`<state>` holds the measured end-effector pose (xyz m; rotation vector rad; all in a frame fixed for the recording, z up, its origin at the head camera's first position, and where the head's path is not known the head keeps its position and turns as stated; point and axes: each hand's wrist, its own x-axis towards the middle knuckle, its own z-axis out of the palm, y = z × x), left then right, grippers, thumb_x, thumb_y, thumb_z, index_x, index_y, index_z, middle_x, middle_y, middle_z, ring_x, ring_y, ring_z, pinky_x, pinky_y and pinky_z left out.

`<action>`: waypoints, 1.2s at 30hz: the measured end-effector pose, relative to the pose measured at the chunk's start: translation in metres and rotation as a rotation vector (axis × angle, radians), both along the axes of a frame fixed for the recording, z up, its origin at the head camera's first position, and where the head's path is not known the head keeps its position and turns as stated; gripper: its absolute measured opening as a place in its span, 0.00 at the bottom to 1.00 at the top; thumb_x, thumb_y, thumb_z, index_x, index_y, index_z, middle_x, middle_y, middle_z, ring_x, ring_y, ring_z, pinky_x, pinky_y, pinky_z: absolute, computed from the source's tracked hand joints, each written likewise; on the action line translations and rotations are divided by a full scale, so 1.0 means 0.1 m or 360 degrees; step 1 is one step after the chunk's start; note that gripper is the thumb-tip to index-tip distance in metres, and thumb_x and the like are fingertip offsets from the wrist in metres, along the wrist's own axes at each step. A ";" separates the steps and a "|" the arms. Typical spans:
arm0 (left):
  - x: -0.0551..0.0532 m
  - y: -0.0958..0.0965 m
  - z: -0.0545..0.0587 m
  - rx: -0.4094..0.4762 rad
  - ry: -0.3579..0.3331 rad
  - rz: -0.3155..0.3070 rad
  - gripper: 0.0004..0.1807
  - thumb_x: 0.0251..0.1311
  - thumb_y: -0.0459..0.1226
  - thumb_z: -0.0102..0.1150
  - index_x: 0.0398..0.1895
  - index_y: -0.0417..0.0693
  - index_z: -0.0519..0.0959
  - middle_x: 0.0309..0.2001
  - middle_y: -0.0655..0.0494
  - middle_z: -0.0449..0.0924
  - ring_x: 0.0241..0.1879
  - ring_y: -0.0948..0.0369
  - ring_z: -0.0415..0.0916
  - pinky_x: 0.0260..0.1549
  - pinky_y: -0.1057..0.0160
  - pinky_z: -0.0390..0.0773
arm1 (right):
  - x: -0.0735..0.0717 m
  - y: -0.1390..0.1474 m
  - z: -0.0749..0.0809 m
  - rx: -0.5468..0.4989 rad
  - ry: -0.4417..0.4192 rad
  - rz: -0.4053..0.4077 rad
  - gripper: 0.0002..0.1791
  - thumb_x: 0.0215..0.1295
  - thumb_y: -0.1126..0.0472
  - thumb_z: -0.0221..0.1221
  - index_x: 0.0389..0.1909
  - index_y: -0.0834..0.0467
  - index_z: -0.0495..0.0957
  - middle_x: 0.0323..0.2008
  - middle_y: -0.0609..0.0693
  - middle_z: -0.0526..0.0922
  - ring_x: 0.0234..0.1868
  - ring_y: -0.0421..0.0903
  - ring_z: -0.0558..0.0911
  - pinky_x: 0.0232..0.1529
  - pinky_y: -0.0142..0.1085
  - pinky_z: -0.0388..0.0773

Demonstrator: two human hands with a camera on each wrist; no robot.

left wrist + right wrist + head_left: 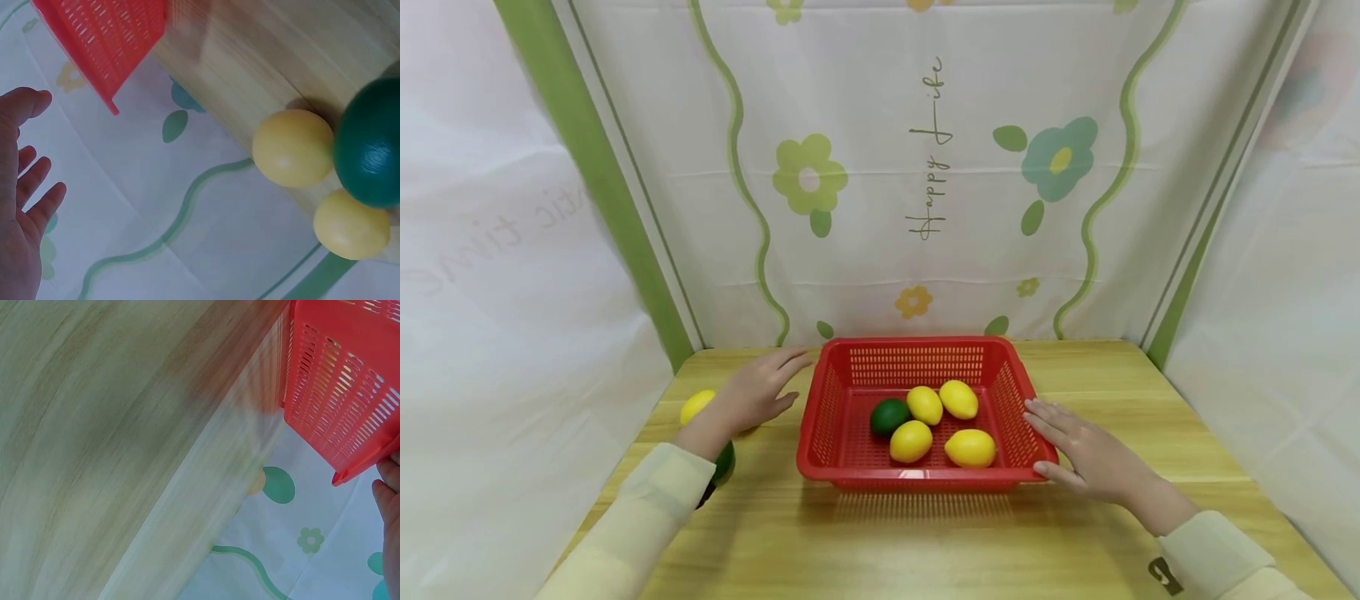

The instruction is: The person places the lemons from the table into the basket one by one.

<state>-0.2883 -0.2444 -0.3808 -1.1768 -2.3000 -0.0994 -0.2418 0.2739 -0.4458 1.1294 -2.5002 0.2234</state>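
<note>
Red plastic basket (1000, 477): located at the middle of the wooden surface (880, 550), upright, toward its far edge. Right hand (1093, 454): fingers nearly straight, laid on the basket's right rim, thumb at the near right corner; contact is confirmed, but no curled hold is seen. Left hand (756, 392): relaxed and spread, holding nothing, just beside the far part of the left rim; the left wrist view shows a gap between its fingers and the basket.

Step in hand, as judged: positioning of the hands at the two sides of the basket, right side in contact, left side not yet. The next move would call for the left hand to meet the left rim and for both sides to be handled evenly, since rounded contents may roll if the basket tilts.

Count: one basket; inside it, four lemons (971, 448) and one dark green fruit (890, 416), lime or avocado not determinable. On the left of the surface, outside the basket, the left wrist view shows two more lemons (292, 148) and a second green fruit (372, 144). Visible total: six lemons, two green fruits.
</note>
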 end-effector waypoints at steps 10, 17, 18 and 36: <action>0.13 -0.24 -0.05 0.0003 -0.0015 0.0133 0.34 0.43 0.32 0.76 0.57 0.31 0.74 0.55 0.36 0.75 0.51 0.43 0.76 0.47 0.47 0.79 | 0.00 0.00 0.00 0.0003 0.0013 -0.0007 0.38 0.55 0.49 0.69 0.63 0.65 0.72 0.65 0.60 0.71 0.62 0.61 0.72 0.54 0.55 0.74; 0.17 -0.40 -0.13 0.0022 0.0050 0.0103 0.34 0.40 0.32 0.77 0.54 0.30 0.75 0.51 0.35 0.77 0.47 0.43 0.78 0.43 0.47 0.80 | 0.00 0.00 0.00 0.0006 0.0018 -0.0003 0.38 0.57 0.46 0.67 0.63 0.66 0.72 0.64 0.60 0.71 0.62 0.61 0.72 0.53 0.55 0.75; 0.18 -0.42 -0.14 0.0026 0.0052 0.0106 0.34 0.40 0.32 0.77 0.54 0.30 0.75 0.51 0.35 0.77 0.47 0.42 0.78 0.43 0.47 0.80 | 0.00 0.00 0.00 0.0004 0.0018 -0.0001 0.38 0.58 0.45 0.66 0.63 0.65 0.72 0.65 0.60 0.71 0.62 0.61 0.72 0.53 0.55 0.75; 0.33 -0.69 -0.30 0.0016 0.0012 0.0237 0.35 0.35 0.31 0.80 0.51 0.29 0.76 0.49 0.35 0.77 0.44 0.42 0.79 0.40 0.46 0.81 | 0.02 -0.01 0.01 0.0004 0.0034 -0.0012 0.38 0.55 0.48 0.68 0.63 0.65 0.72 0.65 0.59 0.71 0.62 0.60 0.72 0.53 0.55 0.75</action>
